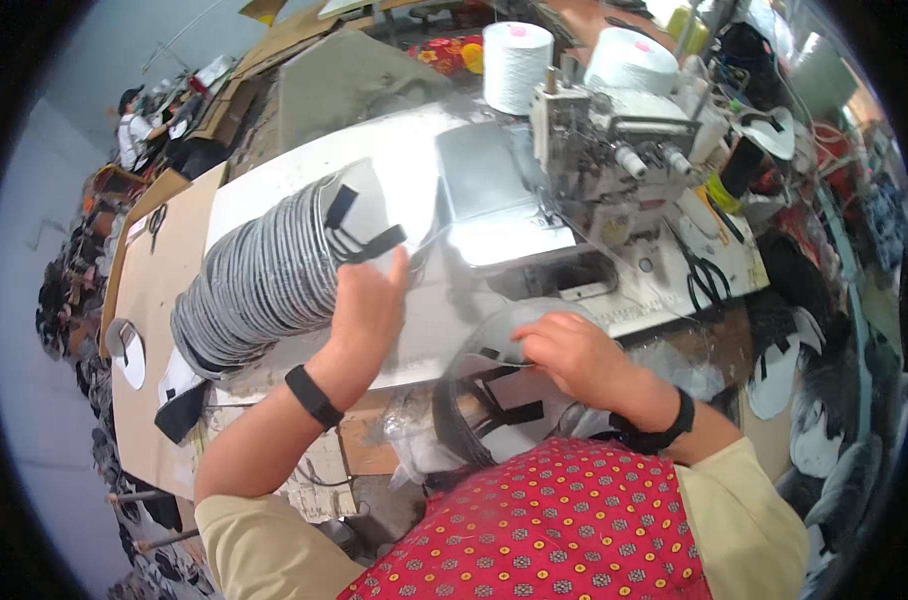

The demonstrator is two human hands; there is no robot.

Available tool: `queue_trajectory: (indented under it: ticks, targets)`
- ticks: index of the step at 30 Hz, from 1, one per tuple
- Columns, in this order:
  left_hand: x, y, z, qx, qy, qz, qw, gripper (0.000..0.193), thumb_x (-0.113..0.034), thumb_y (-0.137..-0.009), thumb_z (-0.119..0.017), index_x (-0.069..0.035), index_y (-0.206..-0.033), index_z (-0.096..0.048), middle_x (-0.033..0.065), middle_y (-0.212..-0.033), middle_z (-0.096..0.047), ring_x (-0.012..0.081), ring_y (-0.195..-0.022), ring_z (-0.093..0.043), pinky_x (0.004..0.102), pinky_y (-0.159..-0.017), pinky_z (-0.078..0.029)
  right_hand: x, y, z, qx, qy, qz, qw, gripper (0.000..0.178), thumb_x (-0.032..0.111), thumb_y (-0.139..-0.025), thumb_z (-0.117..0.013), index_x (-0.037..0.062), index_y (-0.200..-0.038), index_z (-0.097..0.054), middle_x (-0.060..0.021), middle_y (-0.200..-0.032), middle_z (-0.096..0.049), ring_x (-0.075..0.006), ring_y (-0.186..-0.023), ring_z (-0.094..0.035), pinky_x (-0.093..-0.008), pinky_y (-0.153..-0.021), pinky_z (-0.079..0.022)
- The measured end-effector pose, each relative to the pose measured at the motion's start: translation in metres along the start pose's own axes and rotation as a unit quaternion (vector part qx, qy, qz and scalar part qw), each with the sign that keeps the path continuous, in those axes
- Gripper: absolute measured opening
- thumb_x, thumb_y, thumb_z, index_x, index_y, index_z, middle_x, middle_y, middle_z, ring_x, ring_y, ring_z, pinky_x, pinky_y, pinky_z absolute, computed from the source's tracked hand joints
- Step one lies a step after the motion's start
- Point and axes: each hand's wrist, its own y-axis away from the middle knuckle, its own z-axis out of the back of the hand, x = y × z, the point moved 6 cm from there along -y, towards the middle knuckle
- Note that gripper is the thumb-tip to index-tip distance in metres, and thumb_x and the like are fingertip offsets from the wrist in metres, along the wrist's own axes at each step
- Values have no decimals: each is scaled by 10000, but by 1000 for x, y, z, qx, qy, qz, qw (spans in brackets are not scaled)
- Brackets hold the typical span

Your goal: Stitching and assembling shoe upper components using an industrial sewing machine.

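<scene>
A long row of grey fabric pieces (264,265), stacked on edge, lies across the white table. The front piece carries black straps (374,240). My left hand (369,305) is at the lower edge of that front piece, fingers closed on it, one digit pointing up beside a strap; some fingertips are hidden. In front of my body, my right hand (579,355) pinches the upper rim of a curved grey piece (459,400) that also has black straps (514,410). This piece hangs just off the table's front edge, partly over my lap.
A sewing machine (614,150) stands at the back right, with white thread cones (517,68) behind it. Black scissors (704,275) lie to its right. Further scissors (156,225) rest on the brown board at left. Heaped pieces (824,430) crowd the right side.
</scene>
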Motion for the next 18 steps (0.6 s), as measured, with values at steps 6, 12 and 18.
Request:
queue_trajectory:
  ticks: [6, 12, 18]
  targets:
    - [28, 26, -43, 96, -93, 27, 991, 513, -171, -891, -539, -187, -1398, -462, 5, -774, -601, 164, -729, -601, 318, -630, -418, 3, 4, 106, -38, -154, -145, 977, 148, -52, -791, -652, 68, -748, -577, -108, -821, -677, -198, -695, -666, -301, -592, -500]
    - [22, 15, -11, -54, 187, 38, 980, 434, -264, -906, -561, -149, -1321, -507, 52, -859, -648, 200, -869, -634, 389, -742, -438, -55, 3, 68, -160, -604, -311, 716, 324, 25, -937, -548, -20, -1257, -552, -95, -997, -672, -108, -795, -662, -228, -679, -548]
    - [5, -30, 17, -46, 801, 171, 571, 418, -316, -944, -505, 12, -1180, -612, 180, -1200, -625, 254, -1098, -590, 389, -974, -433, -101, -9, 20, -217, -532, -404, 712, 256, 108, -935, -572, -27, -1140, -646, -59, -920, -699, -98, -776, -644, -252, -659, -517]
